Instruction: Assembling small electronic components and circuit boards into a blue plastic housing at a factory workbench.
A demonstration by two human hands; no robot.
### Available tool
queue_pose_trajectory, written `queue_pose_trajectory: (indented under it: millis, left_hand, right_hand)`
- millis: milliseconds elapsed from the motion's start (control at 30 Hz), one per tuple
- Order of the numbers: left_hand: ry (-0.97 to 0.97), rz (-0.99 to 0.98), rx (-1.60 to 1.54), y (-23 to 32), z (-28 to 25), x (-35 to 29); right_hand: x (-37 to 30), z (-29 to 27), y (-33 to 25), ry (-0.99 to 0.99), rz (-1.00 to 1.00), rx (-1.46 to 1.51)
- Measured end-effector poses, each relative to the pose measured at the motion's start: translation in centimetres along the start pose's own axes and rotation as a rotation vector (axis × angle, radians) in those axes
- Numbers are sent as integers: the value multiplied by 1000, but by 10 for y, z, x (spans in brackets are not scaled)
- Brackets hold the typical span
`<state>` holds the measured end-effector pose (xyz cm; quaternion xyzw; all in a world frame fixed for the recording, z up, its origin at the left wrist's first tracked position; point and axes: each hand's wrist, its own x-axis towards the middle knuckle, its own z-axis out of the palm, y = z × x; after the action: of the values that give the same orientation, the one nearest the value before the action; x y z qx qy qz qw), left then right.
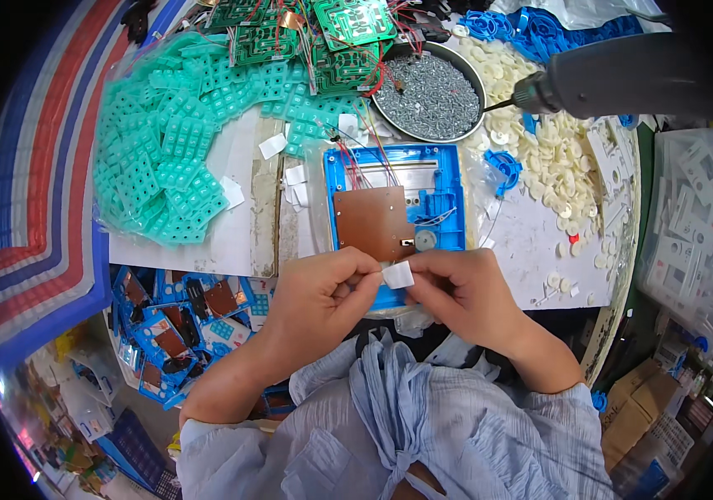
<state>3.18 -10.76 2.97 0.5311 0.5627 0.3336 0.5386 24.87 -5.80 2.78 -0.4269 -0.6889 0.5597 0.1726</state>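
A small white square [398, 276], like a piece of paper or a sticker, is pinched between my two hands. My left hand [323, 293] grips its left edge with thumb and fingertips, while my right hand [466, 293] pinches the right edge. Both hover over the near edge of a blue plastic housing [448, 234]. Inside that housing lies a brown circuit board [371, 220], its plain side up. Beside the board is a grey round part [426, 239], with thin white wires close by. Red wires [355, 172] run from the board's far side.
Teal rubber keypads [165, 142] are heaped at left, green circuit boards [348, 62] at the back. A round pan [480, 107] holds screws. A dark electric screwdriver [606, 79] juts in above cream discs [552, 154]. Finished-looking blue units [165, 329] are piled low at left.
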Motion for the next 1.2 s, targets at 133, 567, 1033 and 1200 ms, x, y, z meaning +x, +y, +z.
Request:
queue_pose_trajectory:
  millis: [133,567,1033,1200]
  left_hand:
    - [24,120,236,-1,7,5]
    - [-157,-69,56,5,-5,12]
    - [42,205,203,-3,5,12]
    - [63,184,215,-2,5,9]
  right_hand:
    - [4,12,3,93,-76,55]
    - [19,-8,1,66,-242,-88]
    - [22,-8,-13,56,29,19]
    - [17,-2,-4,258,-675,-430]
